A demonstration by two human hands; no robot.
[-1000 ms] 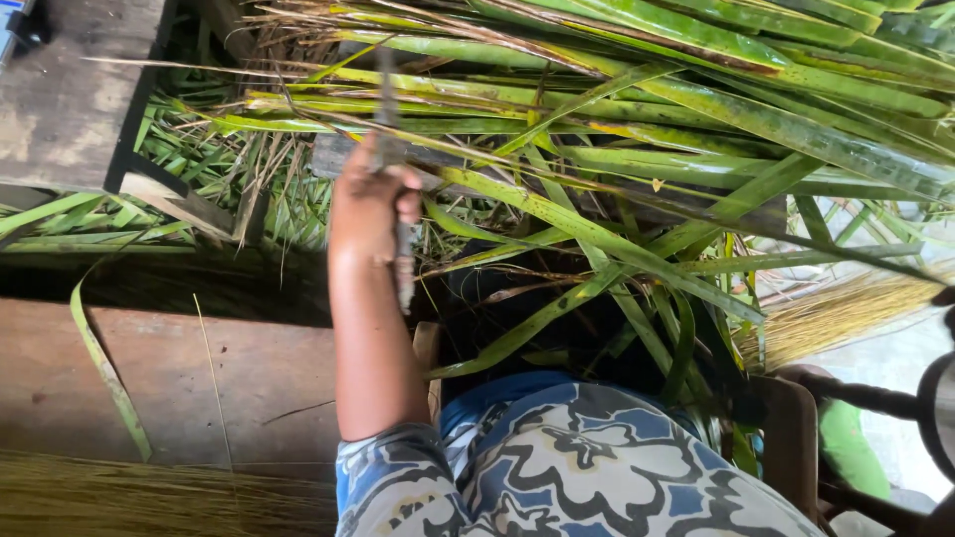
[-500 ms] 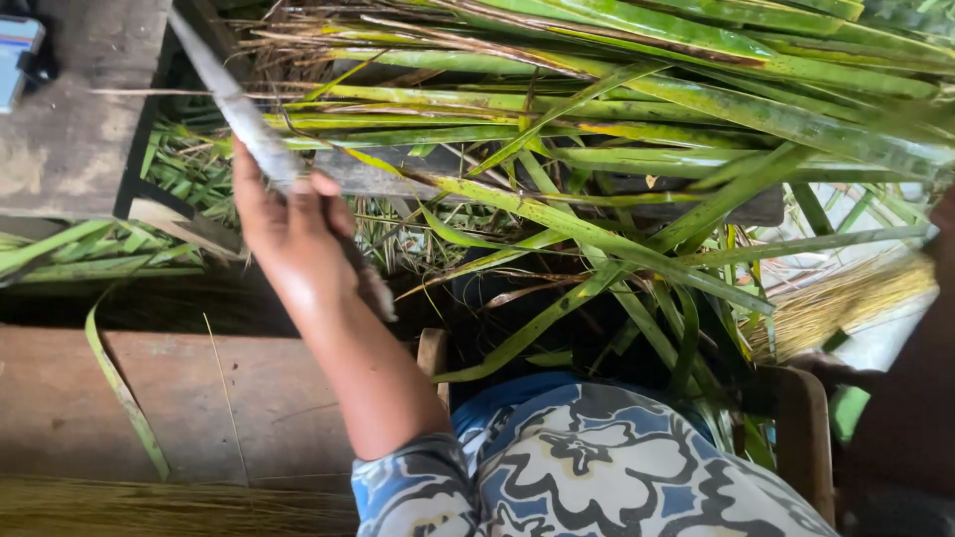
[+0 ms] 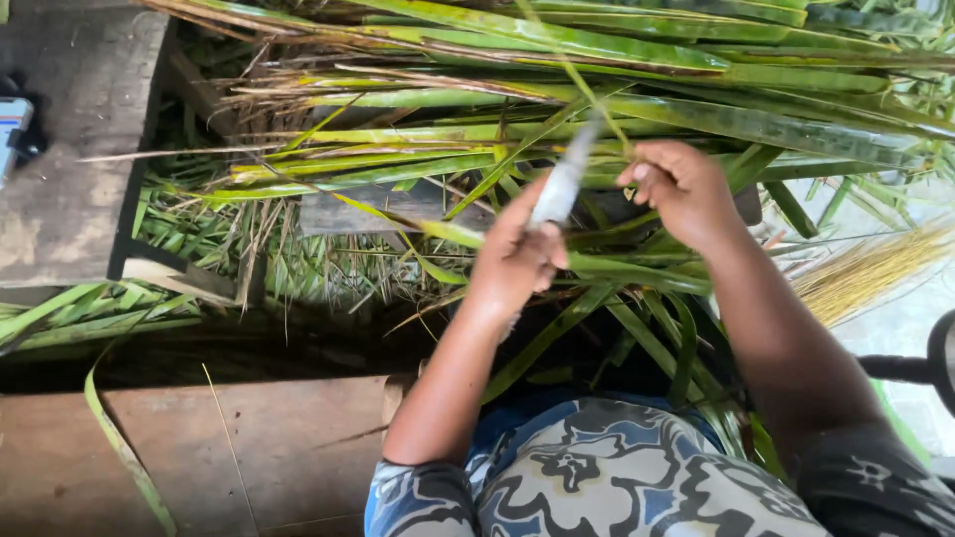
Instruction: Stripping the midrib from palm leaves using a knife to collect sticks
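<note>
Leaves (image 3: pixel 617 109), long and green, lay piled across the upper part of the view, and everything else is placed from that pile; the left hand (image 3: pixel 517 261) was at the pile's near edge, fingers clenched around the handle of a knife (image 3: pixel 559 187), whose pale blade rose slanting up and to the right over the fronds; the blade was blurred, so its edge cannot be made out; the right hand (image 3: pixel 684 189) was just right of the blade, thumb and fingertips pinched on a thin leaf strip (image 3: pixel 577 80) that ran up and leftwards across the pile; the two hands were near each other but apart, with the blade between them; left of the pile stood a grey wooden bench (image 3: pixel 70 159), its dark edge running down beside the fronds, with a small blue and white object (image 3: pixel 12 124) at its far left margin; below the pile's near edge was a dark gap, and beyond that a reddish-brown board (image 3: pixel 259 447) offered open flat room, crossed only by a loose green strip (image 3: pixel 114 438) and a thin straw; right of the pile a bundle of pale yellow ribs (image 3: pixel 865 273) fanned out towards the frame's edge; the person's patterned blue and white cloth (image 3: pixel 587 477) filled the space directly below the hands; loose fronds hung down from the pile between the forearms, leaving little free room there
</note>
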